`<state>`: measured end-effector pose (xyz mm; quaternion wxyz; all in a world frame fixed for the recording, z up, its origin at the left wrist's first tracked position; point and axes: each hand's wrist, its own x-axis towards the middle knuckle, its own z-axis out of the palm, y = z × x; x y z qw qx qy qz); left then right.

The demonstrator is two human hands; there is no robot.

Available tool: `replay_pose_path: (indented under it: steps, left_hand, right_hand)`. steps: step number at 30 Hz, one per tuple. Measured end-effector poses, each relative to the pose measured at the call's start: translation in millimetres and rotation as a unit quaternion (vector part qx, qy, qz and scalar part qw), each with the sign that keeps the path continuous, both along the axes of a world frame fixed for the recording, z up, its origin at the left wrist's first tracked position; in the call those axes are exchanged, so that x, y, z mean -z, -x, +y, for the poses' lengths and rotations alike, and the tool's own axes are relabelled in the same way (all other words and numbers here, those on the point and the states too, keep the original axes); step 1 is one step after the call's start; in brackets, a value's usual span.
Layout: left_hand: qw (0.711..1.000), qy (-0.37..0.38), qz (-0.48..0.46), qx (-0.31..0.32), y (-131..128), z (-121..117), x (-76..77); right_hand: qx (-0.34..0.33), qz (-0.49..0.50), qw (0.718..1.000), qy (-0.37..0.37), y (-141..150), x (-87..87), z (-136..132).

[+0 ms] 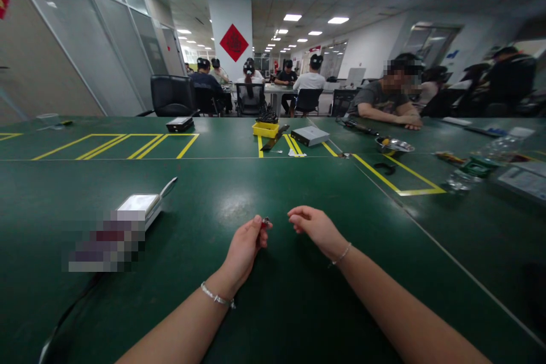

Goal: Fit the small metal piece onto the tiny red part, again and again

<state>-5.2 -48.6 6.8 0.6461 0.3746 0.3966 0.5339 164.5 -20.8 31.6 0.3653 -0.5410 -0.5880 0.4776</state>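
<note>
My left hand (246, 244) rests on the green table (222, 193) with its fingers pinched round a tiny metallic part (266, 220) at the fingertips. My right hand (313, 226) lies a short way to its right, fingers curled inward, fingertips pointing toward the small part; whether they hold anything is hidden. Both wrists wear thin bracelets. The hands sit close together near the table's front middle.
A flat silver device (143, 206) with a tool leaning on it lies left of my hands. Farther back stand a yellow tray (265, 128), a grey box (310, 135), a black device (180, 123) and a metal bowl (394, 145). People sit at the right and at far tables.
</note>
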Motion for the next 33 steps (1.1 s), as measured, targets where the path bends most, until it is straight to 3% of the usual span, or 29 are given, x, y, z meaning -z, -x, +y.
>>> replay_pose_path:
  steps: [5,15,21,33]
  left_hand:
    - [1.0,0.008,0.006,-0.007,0,-1,-2.7]
    - [1.0,0.009,-0.002,0.004,-1,-1,-6.5]
    - [1.0,-0.01,0.014,0.002,-1,0,-2.6]
    - [0.999,-0.013,0.051,0.001,-1,-1,2.6]
  right_hand:
    - [-0.038,0.115,0.992,0.013,17,4.0,-11]
    - [-0.018,0.245,0.964,0.107,13,20.4,-5]
    - [-0.035,0.252,0.958,0.135,13,19.7,-6]
    - [-0.064,0.227,0.966,0.109,13,17.6,-8]
